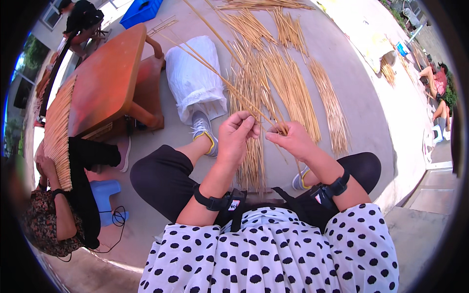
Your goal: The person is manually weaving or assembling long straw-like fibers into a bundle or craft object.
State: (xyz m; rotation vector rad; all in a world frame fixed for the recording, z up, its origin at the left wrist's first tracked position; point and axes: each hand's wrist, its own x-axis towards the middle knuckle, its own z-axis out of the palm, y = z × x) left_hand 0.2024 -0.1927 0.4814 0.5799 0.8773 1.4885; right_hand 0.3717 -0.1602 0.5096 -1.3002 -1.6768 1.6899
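Note:
My left hand is raised in front of my knees with thumb and fingers closed on long thin straw stalks. These stalks reach away to the far left. Close beside it, my right hand pinches the near ends of stalks between thumb and fingers. How many stalks each hand grips cannot be made out. Under and beyond both hands, loose piles of dry straw stalks lie on the grey floor. A narrower row of stalks lies on their right.
A white woven sack lies left of the piles, by my left shoe. Further left stands an orange-brown wooden table. A person beside it holds a row of straw stalks. A blue stool and blue crate stand nearby.

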